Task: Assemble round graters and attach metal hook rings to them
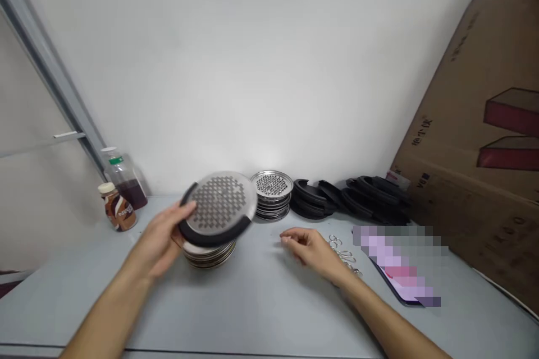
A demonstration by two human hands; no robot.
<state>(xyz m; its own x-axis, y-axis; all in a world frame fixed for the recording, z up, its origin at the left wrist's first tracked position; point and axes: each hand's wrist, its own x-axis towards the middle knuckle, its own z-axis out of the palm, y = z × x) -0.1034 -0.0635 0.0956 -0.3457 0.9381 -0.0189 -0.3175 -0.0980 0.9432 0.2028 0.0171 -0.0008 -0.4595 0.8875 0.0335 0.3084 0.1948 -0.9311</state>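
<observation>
Grater disc (221, 202) aloft; clear bottle (121, 170) part-full of dark liquid (133, 194)

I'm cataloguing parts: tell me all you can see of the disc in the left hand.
The disc is round and silvery, seemingly metal, with rows of darker marks across its middle, somewhat blurred. A black rim, perhaps plastic, curves round its near side, leaving the far edge bare. It is held tilted, the left hand gripping its left side, thumb on top, over a stack; whether they touch is unclear.
</observation>
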